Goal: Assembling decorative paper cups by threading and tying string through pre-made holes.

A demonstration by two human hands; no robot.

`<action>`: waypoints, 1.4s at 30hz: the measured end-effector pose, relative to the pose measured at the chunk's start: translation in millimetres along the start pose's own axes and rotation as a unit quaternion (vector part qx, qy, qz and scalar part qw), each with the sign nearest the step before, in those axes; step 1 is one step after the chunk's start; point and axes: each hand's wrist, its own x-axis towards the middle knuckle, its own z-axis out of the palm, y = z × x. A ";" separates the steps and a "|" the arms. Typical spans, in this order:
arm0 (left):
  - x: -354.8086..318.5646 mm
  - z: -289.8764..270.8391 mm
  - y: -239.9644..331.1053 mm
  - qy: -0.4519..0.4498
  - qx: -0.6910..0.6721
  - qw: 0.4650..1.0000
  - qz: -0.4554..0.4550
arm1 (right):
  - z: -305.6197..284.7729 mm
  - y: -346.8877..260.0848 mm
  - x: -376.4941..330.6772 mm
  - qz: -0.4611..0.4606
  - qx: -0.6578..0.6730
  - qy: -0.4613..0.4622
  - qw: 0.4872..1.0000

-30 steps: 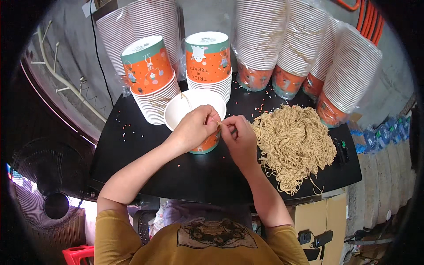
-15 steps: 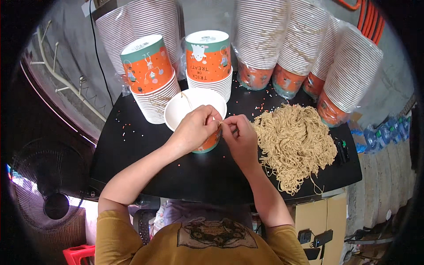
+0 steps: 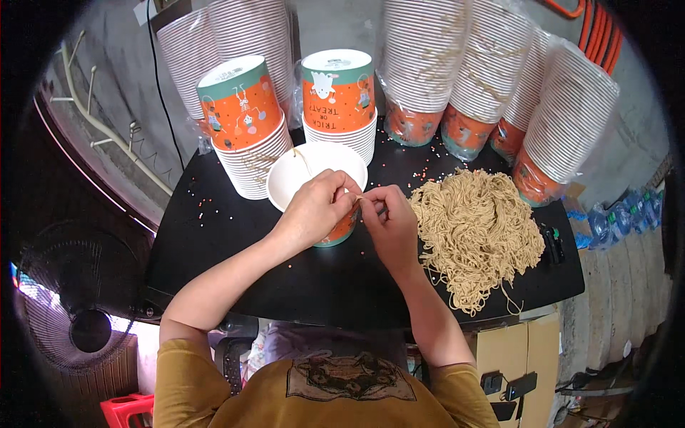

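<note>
An orange and green paper bucket (image 3: 332, 236) stands upright at the table's middle, its white inside facing up. My left hand (image 3: 314, 205) rests over its right rim, fingers pinched on a tan cord (image 3: 359, 199). On the right, my right hand (image 3: 389, 216) pinches the same cord close by, so the fingertips of both hands nearly meet. Another piece of cord (image 3: 302, 160) crosses the bucket's far rim and hangs inside. The fingers partly hide the cord and the near rim.
A heap of tan cord (image 3: 481, 235) lies right of my hands. Behind stand two upside-down bucket stacks (image 3: 246, 114) (image 3: 338, 103). Plastic-wrapped stacks (image 3: 492, 57) line the back right. Small beads (image 3: 200, 207) are scattered on the black table (image 3: 235, 285). A fan (image 3: 89, 332) stands at the left.
My hands stay pinched on the cord at the rim with only tiny finger movement. The whole view has shifted very slightly.
</note>
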 end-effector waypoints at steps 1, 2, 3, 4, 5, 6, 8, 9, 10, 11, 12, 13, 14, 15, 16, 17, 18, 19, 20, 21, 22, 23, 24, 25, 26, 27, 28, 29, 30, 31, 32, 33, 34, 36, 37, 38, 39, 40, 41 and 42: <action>0.1 0.7 -0.4 0.004 -0.001 1.000 0.004 | -0.4 0.2 0.3 0.000 -0.004 -0.001 1.000; -0.1 0.7 0.4 0.006 0.000 1.000 0.001 | -0.6 0.6 0.2 0.000 -0.007 -0.002 1.000; -0.2 0.1 1.9 0.007 0.001 1.000 -0.002 | -0.6 1.3 0.0 0.000 -0.008 -0.001 1.000; -0.3 0.0 2.6 0.009 0.003 1.000 -0.005 | -0.3 2.3 -0.4 0.001 -0.008 0.000 1.000; -0.4 0.1 2.2 0.008 0.000 1.000 -0.004 | -0.1 2.6 -0.4 0.000 -0.008 0.001 1.000; -0.5 0.3 1.5 0.008 -0.003 1.000 -0.004 | -0.1 2.3 -0.5 0.001 -0.008 0.001 1.000; -0.7 0.5 1.3 0.006 -0.004 1.000 -0.003 | -0.5 1.6 -0.4 0.002 -0.008 0.002 1.000; -0.7 0.3 1.9 0.005 -0.002 1.000 -0.003 | -0.7 1.5 -0.3 0.003 -0.009 0.001 1.000; -0.7 0.2 2.5 0.004 -0.001 1.000 -0.003 | -0.8 1.4 -0.3 0.004 -0.009 0.001 1.000; -0.8 0.2 3.1 0.002 -0.002 1.000 -0.007 | -0.9 1.4 -0.3 0.005 -0.009 0.001 1.000; -0.8 0.2 3.6 -0.001 -0.003 1.000 -0.012 | -0.9 1.3 -0.2 0.004 -0.008 0.002 1.000; -0.8 0.4 3.8 -0.004 -0.005 1.000 -0.017 | -0.7 1.1 -0.2 0.003 -0.007 0.003 1.000; -1.0 0.5 3.2 -0.001 -0.002 1.000 -0.012 | -0.4 0.9 0.1 0.002 -0.005 0.003 1.000; -1.2 1.0 2.1 0.001 0.000 1.000 -0.008 | 0.0 1.2 0.2 0.001 -0.006 0.003 1.000; -1.4 1.0 1.3 0.004 0.003 1.000 -0.004 | 0.4 1.7 0.2 0.000 -0.008 0.003 1.000; -1.4 1.3 1.0 0.003 0.003 1.000 -0.003 | 0.2 2.2 0.0 0.001 -0.010 0.003 1.000; -1.3 1.5 0.6 0.003 0.003 1.000 -0.001 | -0.5 1.6 0.2 0.002 -0.012 0.002 1.000; -1.3 1.8 0.4 0.002 0.003 1.000 0.001 | -1.3 0.4 0.6 0.003 -0.014 0.002 1.000; -1.5 1.9 0.4 0.003 -0.001 1.000 0.001 | -1.6 -0.3 0.9 0.003 -0.015 0.001 1.000; -1.8 2.0 0.5 0.003 -0.004 1.000 0.001 | -1.7 -0.2 0.9 0.001 -0.020 0.000 1.000; -2.1 2.0 0.7 0.004 -0.008 1.000 0.002 | -1.8 -0.1 0.7 -0.002 -0.025 -0.002 1.000; -2.4 1.7 1.1 0.003 -0.009 1.000 -0.001 | -1.7 -0.2 0.9 -0.004 -0.030 -0.003 1.000; -2.8 1.3 1.7 0.003 -0.010 1.000 -0.003 | -2.0 -1.3 1.3 -0.001 -0.024 -0.004 1.000; -3.0 0.9 2.3 0.003 -0.011 1.000 -0.005 | -2.7 -3.4 2.0 0.003 -0.019 -0.005 1.000; -3.0 0.8 2.9 0.002 -0.011 1.000 -0.006 | -3.4 -4.5 2.2 0.006 -0.014 -0.006 1.000; -3.1 0.7 3.4 0.001 -0.012 1.000 -0.006 | -3.5 -4.3 2.0 0.014 -0.004 -0.009 1.000; -3.1 0.6 3.5 0.000 -0.012 1.000 -0.007 | -3.5 -4.1 1.9 0.021 0.006 -0.012 1.000; -3.1 0.7 3.1 0.001 -0.011 1.000 -0.001 | -3.6 -4.0 2.0 0.028 0.016 -0.015 0.999; -3.2 0.9 2.4 0.003 -0.010 1.000 0.005 | -3.8 -4.0 2.1 0.035 0.029 -0.017 0.999; -3.3 0.9 1.8 0.004 -0.009 1.000 0.011 | -4.1 -3.9 2.3 0.042 0.042 -0.019 0.998; -3.2 0.6 1.2 0.003 -0.008 1.000 0.013 | -4.1 -3.4 2.4 0.049 0.056 -0.021 0.997; -3.2 0.1 0.5 0.002 -0.008 1.000 0.015 | -3.8 -2.8 2.4 0.063 0.071 -0.025 0.995; -3.4 -0.5 -0.1 0.001 -0.007 1.000 0.017 | -3.4 -2.0 2.2 0.077 0.086 -0.030 0.993; -3.4 -1.9 0.0 -0.002 -0.006 1.000 0.020 | -3.1 -0.5 1.9 0.092 0.102 -0.036 0.990; -3.6 -2.9 0.4 -0.004 -0.005 1.000 0.022 | -2.7 0.0 1.7 0.093 0.104 -0.038 0.990; -3.9 -4.0 1.3 -0.007 -0.007 1.000 0.022 | -2.5 0.3 1.4 0.094 0.106 -0.040 0.989; -4.3 -5.2 2.4 -0.011 -0.009 1.000 0.022 | -2.6 0.5 1.4 0.096 0.105 -0.042 0.989; -4.8 -6.3 3.2 -0.014 -0.011 1.000 0.023 | -2.9 0.8 1.3 0.098 0.104 -0.044 0.989; -4.9 -7.5 3.9 -0.017 -0.004 0.999 0.028 | -3.6 1.0 2.1 0.099 0.102 -0.046 0.989; -5.6 -8.7 4.3 -0.020 0.004 0.999 0.032 | -3.9 2.2 1.3 0.112 0.120 -0.055 0.985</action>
